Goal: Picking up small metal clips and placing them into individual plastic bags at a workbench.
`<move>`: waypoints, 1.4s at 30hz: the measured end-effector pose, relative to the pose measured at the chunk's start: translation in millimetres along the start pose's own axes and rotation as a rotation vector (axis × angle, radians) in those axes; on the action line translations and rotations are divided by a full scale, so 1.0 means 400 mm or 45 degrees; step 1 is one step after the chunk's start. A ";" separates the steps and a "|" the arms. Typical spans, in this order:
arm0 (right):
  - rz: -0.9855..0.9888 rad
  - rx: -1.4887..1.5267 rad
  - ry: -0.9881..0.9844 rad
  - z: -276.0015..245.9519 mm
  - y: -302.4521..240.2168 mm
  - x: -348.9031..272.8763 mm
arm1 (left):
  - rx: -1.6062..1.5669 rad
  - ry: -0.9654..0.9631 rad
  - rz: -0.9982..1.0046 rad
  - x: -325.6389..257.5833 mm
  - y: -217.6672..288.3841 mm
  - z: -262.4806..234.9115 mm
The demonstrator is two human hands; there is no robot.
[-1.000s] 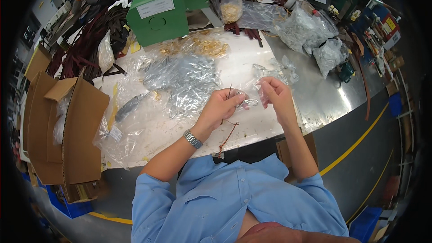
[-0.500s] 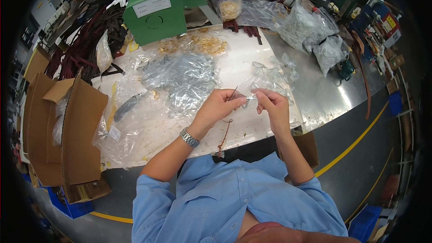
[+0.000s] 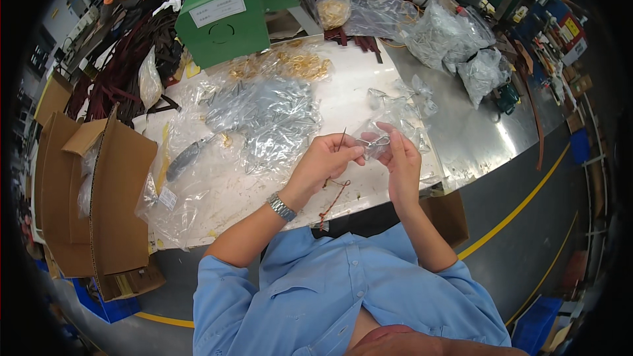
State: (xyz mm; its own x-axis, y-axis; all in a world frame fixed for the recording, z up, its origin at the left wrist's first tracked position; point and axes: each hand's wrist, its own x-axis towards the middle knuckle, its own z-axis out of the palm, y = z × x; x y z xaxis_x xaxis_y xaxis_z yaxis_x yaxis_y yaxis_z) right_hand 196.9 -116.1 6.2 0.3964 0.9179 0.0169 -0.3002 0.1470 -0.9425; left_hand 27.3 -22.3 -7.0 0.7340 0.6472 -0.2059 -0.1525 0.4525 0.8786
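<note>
Looped metal piece gleams between left hand and right hand.

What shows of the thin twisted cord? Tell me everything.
The thin cord looks reddish-brown and orange, twisted, perhaps of thread. It runs across the white tabletop, below the left hand in the picture, its lower end reaching the near edge. Its upper part bends toward the hand; whether they touch is unclear.

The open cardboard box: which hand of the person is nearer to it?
Left. The left hand is to the right of the cardboard box, apart from it; the right hand is farther right, beyond the left hand.
</note>
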 end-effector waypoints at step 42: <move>0.581 -0.033 -0.672 -0.036 -0.026 0.006 | 0.531 0.064 0.257 -0.002 0.013 -0.019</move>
State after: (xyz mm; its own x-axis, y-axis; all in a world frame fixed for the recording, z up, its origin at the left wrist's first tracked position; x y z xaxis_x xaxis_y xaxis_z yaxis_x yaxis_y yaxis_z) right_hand 213.5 -120.7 11.2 -0.2412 0.9430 -0.2293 -0.3127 -0.2992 -0.9015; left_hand 20.8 -15.8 -5.6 0.6825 0.7305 -0.0244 -0.0023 0.0356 0.9994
